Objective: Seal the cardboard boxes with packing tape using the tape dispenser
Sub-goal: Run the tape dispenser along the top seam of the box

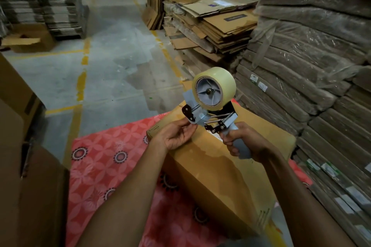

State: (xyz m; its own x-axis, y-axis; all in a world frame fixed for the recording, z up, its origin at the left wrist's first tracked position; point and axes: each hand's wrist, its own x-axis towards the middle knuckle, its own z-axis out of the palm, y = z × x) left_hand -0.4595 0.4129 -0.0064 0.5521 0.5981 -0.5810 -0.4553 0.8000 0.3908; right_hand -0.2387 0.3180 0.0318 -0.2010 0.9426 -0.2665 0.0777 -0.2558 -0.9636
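The tape dispenser [212,104], roll uppermost, is held above a cardboard box [230,170] on a red patterned mat [104,166], fingers of the right hand [249,144] curled round its handle, those of the left hand [176,136] pinching its front end

**Tape dispenser [208,115]: finishes around the grip**

At the grip: handle [242,148], matt grey plastic.
Above the grip: tape roll [220,75], glossy, translucent yellowish; frame dull grey, metal-looking.
Below the grip: cardboard box [220,176], smooth brown, slight sheen.
Under that: mat [104,166], red patterned, cloth-like.

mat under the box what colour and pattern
The mat is coral red with pale floral print, head view.
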